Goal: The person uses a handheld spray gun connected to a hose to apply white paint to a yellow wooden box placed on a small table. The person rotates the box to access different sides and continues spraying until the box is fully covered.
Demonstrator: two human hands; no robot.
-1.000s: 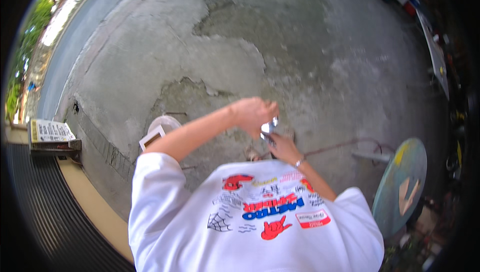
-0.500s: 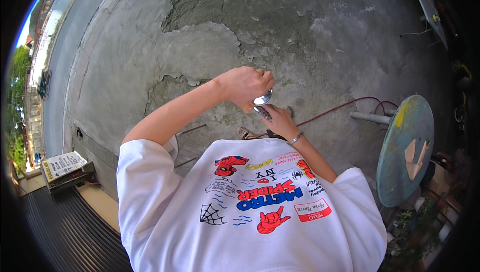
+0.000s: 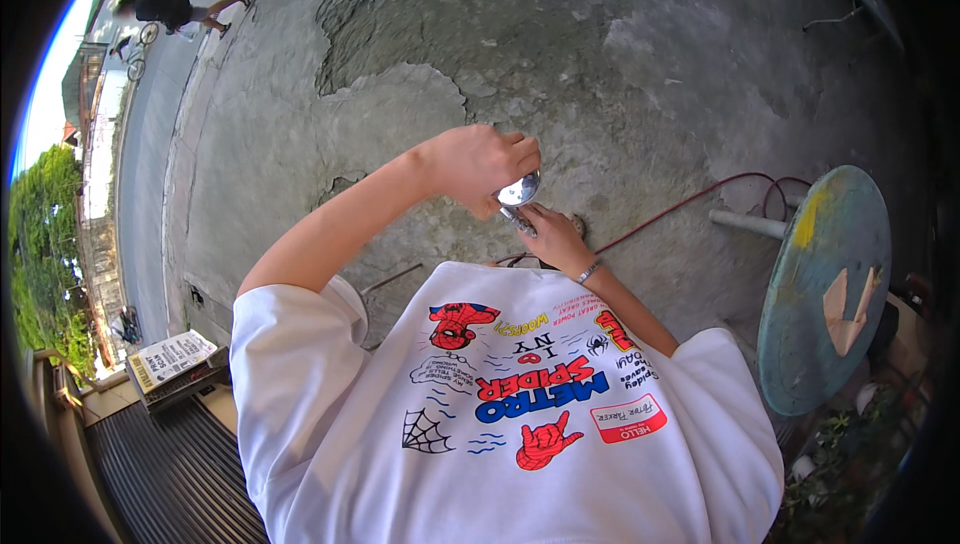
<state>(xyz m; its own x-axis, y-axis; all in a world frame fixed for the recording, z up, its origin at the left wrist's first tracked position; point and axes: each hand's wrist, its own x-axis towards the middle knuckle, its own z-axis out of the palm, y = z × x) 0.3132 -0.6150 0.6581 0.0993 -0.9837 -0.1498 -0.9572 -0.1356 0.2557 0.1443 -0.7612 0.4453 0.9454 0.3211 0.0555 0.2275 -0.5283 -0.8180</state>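
My left hand (image 3: 487, 166) is closed, its back turned up, over a shiny metal tool with a rounded, mirror-bright end (image 3: 521, 189). Just below and to the right, my right hand (image 3: 555, 239) grips the narrower, darker silver part (image 3: 517, 221) of what looks like the same tool. The hands almost meet in front of my chest. Their fingers and the shirt hide much of the tool, so its exact kind cannot be made out. A metal band (image 3: 588, 272) circles my right wrist.
A thin red hose (image 3: 680, 206) crosses the cracked concrete floor (image 3: 560, 54) behind my right hand. At right stands a round, paint-stained table (image 3: 795, 344) with a folded brown piece (image 3: 848, 312) on it. A boxy sign (image 3: 170, 364) is at left. One person (image 3: 172, 10) walks by the road.
My view has shifted slightly, and both hands appear a little farther left. More of the rounded metal end shows. The walking person has come further into view at the upper left.
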